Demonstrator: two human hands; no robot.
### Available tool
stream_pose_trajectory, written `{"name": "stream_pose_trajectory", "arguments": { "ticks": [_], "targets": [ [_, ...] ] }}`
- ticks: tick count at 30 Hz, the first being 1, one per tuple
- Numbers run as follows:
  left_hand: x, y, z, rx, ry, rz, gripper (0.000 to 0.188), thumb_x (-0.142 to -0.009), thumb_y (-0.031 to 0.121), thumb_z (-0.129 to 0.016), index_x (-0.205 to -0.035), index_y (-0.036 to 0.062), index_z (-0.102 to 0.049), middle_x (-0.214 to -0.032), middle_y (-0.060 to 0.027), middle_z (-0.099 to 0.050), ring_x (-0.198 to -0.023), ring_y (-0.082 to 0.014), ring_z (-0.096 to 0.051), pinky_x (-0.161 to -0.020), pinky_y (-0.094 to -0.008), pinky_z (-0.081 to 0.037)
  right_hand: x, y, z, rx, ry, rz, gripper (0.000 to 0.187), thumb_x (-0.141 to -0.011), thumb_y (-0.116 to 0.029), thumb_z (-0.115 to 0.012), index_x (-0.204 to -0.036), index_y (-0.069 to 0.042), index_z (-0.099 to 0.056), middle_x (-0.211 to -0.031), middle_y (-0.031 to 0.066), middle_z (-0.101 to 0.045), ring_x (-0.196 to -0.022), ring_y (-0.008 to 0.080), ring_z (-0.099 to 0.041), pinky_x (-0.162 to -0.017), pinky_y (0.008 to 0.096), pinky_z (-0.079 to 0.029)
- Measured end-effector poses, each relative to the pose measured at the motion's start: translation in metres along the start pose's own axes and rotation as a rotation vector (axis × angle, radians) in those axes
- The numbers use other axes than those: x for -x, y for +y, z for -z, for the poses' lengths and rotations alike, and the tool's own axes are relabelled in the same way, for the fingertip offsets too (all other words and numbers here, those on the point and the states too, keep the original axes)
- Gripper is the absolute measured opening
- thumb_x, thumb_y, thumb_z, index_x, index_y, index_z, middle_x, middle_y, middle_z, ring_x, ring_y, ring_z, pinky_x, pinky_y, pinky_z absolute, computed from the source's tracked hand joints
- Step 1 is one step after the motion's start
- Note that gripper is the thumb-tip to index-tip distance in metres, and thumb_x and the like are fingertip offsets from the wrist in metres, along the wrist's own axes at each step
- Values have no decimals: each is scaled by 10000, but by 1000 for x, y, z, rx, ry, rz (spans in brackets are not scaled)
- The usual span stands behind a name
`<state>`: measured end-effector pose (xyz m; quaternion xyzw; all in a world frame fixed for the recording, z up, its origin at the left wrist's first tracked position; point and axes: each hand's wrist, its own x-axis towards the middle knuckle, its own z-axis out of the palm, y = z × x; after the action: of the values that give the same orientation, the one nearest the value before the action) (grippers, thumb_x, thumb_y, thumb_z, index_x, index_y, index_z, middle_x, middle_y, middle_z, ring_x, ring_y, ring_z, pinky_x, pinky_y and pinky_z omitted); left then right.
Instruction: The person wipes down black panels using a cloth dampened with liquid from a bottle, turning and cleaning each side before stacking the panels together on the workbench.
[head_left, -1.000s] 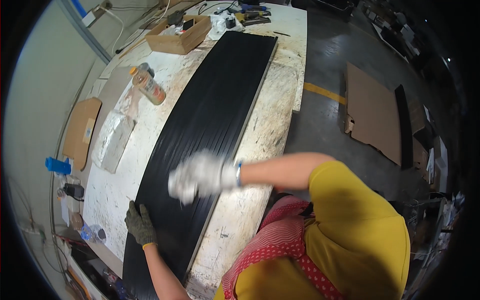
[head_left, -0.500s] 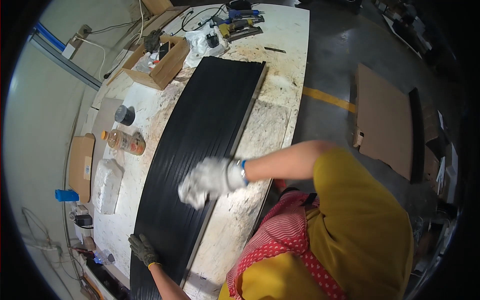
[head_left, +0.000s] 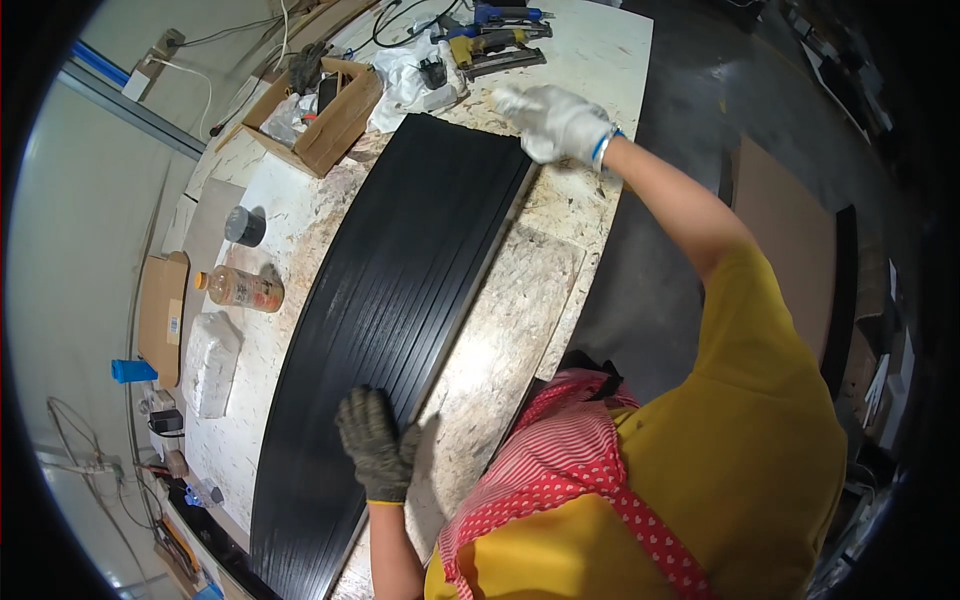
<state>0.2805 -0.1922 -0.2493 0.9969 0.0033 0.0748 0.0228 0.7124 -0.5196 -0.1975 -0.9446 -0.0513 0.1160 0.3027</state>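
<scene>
Black ribbed panel (head_left: 400, 330) along the chipboard table (head_left: 510, 310), dark-gloved left hand (head_left: 375, 445) flat and open on its near part, white-gloved right hand (head_left: 550, 120) now swept from mid-panel to the far corner, loosely curled, grip unclear, bottle (head_left: 240, 290) leftward.

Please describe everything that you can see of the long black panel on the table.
The black panel is long and narrow, with fine ribs running along its length and a slight sheen. It lies flat on the worn white table, from the cardboard box at the far end to the near edge. The left hand, in a dark glove, rests on its right edge; the right hand, in a white glove, is at its far corner.
</scene>
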Motion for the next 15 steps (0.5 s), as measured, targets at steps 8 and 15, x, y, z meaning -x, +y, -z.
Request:
{"name": "stream_pose_trajectory", "arguments": {
  "ticks": [8, 15],
  "targets": [
    [-9, 10, -16, -106, 8, 73, 815, -813, 483, -756, -1414, 13, -469, -1498, -227, -428, -1398, -440, -371, -1162, -568, -257, -53, 45, 22, 336, -9, 129, 407, -894, -288, -658, -1278, -154, -629, -1225, 133, -678, -1074, 299, -674, -921, 410, -540],
    [-9, 11, -12, -131, -55, 102, 858, -809, 512, -746, -1424, -5, -445, -1498, -235, -421, -1399, -435, -369, -1164, -563, -260, -38, 50, 23, 433, 195, 185, 501, -931, -360, -600, -1366, -118, -546, -1340, 179, -580, -1215, 356, -585, -1005, 439, -480]
  ]
}}
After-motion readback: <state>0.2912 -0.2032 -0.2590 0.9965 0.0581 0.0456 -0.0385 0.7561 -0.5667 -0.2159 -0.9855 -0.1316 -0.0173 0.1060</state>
